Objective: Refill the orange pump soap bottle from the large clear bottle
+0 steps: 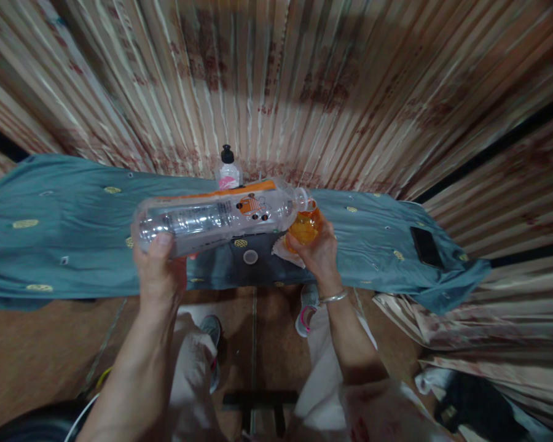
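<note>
My left hand (160, 264) is wrapped round the base of a large clear plastic bottle (207, 215) with an orange and white label. The bottle lies nearly level in the air, its open neck tilted toward the right over an orange see-through cup (304, 227). Around that cup my right hand (320, 245) is closed, with a bracelet on the wrist. The bottle's mouth is at the cup's rim; whether they touch I cannot tell. A crumpled pale cloth or tissue (288, 253) shows below the cup. A small round white cap (250, 256) lies on the table beneath the bottle.
A teal patterned cloth (83, 245) covers the long narrow table. Behind the large bottle stands a small clear bottle with a black top (228, 169). A black phone (426, 247) lies at the right. Pleated curtains (276, 86) hang behind the table.
</note>
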The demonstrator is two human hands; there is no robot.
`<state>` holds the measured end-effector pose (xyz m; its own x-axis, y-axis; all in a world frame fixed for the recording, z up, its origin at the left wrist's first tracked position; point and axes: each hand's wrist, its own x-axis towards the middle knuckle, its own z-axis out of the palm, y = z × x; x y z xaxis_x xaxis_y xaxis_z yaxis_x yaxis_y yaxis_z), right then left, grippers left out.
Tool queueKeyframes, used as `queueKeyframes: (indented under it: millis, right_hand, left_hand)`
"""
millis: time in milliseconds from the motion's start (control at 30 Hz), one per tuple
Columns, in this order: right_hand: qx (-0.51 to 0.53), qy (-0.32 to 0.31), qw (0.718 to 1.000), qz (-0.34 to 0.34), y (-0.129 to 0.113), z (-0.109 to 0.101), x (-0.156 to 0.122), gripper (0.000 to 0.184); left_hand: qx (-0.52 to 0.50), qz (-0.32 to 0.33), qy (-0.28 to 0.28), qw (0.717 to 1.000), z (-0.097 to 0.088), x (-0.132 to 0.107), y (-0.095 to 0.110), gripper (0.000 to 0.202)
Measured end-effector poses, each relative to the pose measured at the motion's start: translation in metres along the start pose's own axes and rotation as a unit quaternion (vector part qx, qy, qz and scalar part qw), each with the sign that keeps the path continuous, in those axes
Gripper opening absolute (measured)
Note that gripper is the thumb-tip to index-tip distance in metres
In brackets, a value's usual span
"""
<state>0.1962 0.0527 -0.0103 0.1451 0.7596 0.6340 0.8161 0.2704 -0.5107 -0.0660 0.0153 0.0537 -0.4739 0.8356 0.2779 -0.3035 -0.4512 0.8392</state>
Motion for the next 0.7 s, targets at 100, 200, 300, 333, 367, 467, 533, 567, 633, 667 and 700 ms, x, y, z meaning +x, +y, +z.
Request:
queueKeyframes:
  millis: [100,200,300,333,367,467,533,567,633,667,700]
  right_hand:
    - [0.000,-0.003,1.000,0.001,0.0003,0.0000,-0.0001,0.071]
    - [-0.001,-0.002,1.000,0.005,0.0001,-0.0002,0.0000,0.073]
    - [0.001,-0.003,1.000,0.008,-0.0005,-0.0004,-0.0001,0.073]
    - [0.002,-0.004,1.000,0.009,-0.0008,-0.0005,-0.0001,0.072]
    - [0.002,-0.005,1.000,0.010,-0.0011,-0.0006,-0.0001,0.072]
    - [0.000,-0.006,1.000,0.016,-0.0019,-0.0010,0.0002,0.072]
    - [-0.002,-0.007,1.000,0.020,-0.0024,-0.0015,0.0005,0.072]
    - [-0.002,-0.009,1.000,0.020,-0.0026,-0.0018,0.0006,0.072]
    - [-0.003,-0.012,1.000,0.021,-0.0030,-0.0024,0.0009,0.073]
    - [-0.003,-0.013,1.000,0.023,-0.0032,-0.0027,0.0010,0.073]
    - [-0.004,-0.012,1.000,0.025,-0.0033,-0.0028,0.0011,0.073]
  left_hand:
    - [-0.008,-0.003,0.000,1.000,-0.0003,0.0001,0.0001,0.080]
    - [-0.015,-0.012,0.001,1.000,-0.0005,0.0000,0.0003,0.077]
    - [-0.020,-0.012,0.009,1.000,-0.0002,-0.0003,0.0008,0.073]
    - [-0.020,-0.011,0.008,1.000,0.0000,-0.0004,0.0011,0.071]
    - [-0.017,-0.008,0.006,1.000,0.0002,-0.0005,0.0014,0.070]
    - [-0.010,-0.004,-0.005,1.000,0.0006,-0.0008,0.0021,0.068]
    - [-0.011,-0.006,-0.006,1.000,0.0004,-0.0009,0.0023,0.069]
    - [-0.013,-0.009,-0.003,1.000,0.0002,-0.0009,0.0022,0.070]
    - [-0.015,-0.014,0.005,1.000,-0.0004,-0.0007,0.0016,0.071]
    - [-0.015,-0.015,0.008,1.000,-0.0007,-0.0006,0.0012,0.072]
    - [-0.015,-0.016,0.010,1.000,-0.0010,-0.0004,0.0009,0.073]
